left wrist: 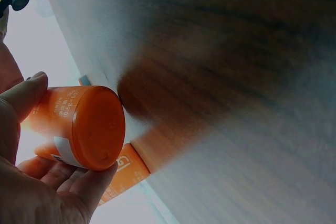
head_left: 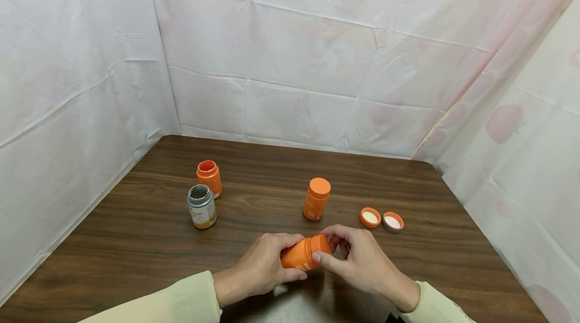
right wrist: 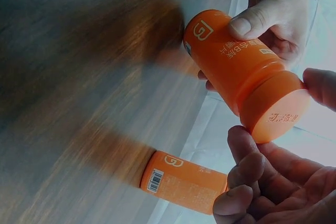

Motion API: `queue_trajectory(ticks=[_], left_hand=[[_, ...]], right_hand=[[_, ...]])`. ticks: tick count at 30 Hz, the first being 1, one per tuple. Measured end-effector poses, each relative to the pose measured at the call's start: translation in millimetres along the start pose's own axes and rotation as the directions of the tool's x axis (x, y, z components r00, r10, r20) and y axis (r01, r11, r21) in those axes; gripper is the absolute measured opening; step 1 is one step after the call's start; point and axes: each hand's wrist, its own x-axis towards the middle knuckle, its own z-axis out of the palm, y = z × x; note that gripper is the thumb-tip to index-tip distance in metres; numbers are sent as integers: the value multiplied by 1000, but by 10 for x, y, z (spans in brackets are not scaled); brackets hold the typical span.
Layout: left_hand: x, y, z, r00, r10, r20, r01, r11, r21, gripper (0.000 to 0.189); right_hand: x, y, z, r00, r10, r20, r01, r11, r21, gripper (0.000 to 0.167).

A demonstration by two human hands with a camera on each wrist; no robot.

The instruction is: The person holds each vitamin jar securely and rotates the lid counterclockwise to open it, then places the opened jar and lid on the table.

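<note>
An orange pill bottle [head_left: 296, 256] lies tilted in my left hand [head_left: 263, 265], its capped end toward the right. My left thumb and fingers wrap its body; the left wrist view shows its round base [left wrist: 100, 128]. With thumb and fingertips my right hand [head_left: 362, 260] pinches the orange cap [right wrist: 275, 108] at its rim. The cap sits on the bottle's neck, with printed characters on its top in the right wrist view. Just beyond my hands, a second capped orange bottle [head_left: 316, 199] stands upright on the table.
At the left stand an uncapped orange bottle [head_left: 209, 179] and an uncapped grey bottle [head_left: 202, 207]. Two loose caps lie inside up at the right, one orange cap [head_left: 370, 218] and one grey-sided cap [head_left: 392, 222]. White sheeting [head_left: 290, 51] surrounds the wooden table [head_left: 254, 152].
</note>
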Motion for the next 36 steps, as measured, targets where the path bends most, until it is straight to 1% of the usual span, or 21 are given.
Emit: queue_trajectory(ticks=[7, 13, 22, 28, 36], left_hand=[[2, -1, 1, 1000, -8, 1, 8, 1000, 11, 44], [2, -2, -1, 1000, -9, 2, 9, 1000, 22, 45], [2, -3, -4, 1000, -8, 5, 8, 1000, 23, 45], [3, -7, 1, 1000, -2, 2, 2, 1000, 24, 44], [2, -11, 7, 1000, 2, -5, -2, 1000, 25, 44]], right_hand=[[-5, 3, -28, 998, -55, 8, 55, 998, -12, 33], [-15, 9, -34, 995, -98, 9, 98, 995, -28, 42], [-13, 18, -46, 981, -195, -14, 194, 980, -34, 53], [-19, 17, -51, 974, -225, -16, 224, 974, -27, 60], [-34, 11, -60, 967, -252, -28, 251, 968, -27, 61]])
